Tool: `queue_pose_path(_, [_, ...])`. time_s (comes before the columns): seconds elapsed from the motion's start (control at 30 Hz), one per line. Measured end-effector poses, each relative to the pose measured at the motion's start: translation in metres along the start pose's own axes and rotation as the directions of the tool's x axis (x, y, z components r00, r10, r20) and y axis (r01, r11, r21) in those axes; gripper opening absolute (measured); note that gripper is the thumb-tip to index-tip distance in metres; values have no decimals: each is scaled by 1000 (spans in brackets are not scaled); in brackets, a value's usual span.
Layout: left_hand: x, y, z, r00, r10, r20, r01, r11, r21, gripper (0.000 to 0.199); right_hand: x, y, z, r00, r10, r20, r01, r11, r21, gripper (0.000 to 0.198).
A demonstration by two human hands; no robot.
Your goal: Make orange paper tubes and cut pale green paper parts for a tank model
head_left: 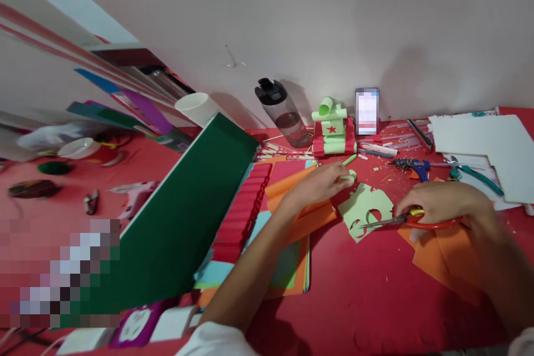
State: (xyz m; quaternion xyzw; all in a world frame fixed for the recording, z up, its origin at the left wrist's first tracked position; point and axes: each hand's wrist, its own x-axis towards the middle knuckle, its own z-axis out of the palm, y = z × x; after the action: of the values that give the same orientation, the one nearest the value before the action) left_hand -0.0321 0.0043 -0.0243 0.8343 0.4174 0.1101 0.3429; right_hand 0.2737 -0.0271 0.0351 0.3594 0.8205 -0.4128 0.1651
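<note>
Right hand grips scissors, points over green sheet, between back and front edges of the desk; left hand pinches green scrap. Risk: right-hand jerk could snag the points, tearing the green sheet.

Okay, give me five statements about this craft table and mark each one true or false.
1. The right hand holds the scissors. True.
2. The scissor blades lie over red paper. False: they are over the light green sheet with round holes.
3. The paper model bears a red star. True.
4. The bottle's lid is white. False: the bottle has a black lid.
5. The left hand grips the blue glue gun. False: the glue gun lies on the table.
</note>
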Motion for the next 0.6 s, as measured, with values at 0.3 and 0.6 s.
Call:
queue_pose_path(0.3, [7, 23, 37, 972, -22, 232, -20, 984, 177, 16, -10, 4, -5, 1000, -26, 6, 25, 999, 24, 35])
queue_pose_path(0.6, [10, 18, 46, 979, -79, 187, 32, 970, 242, 7, -36, 14, -21, 998, -25, -52, 31, 993, 110, 40])
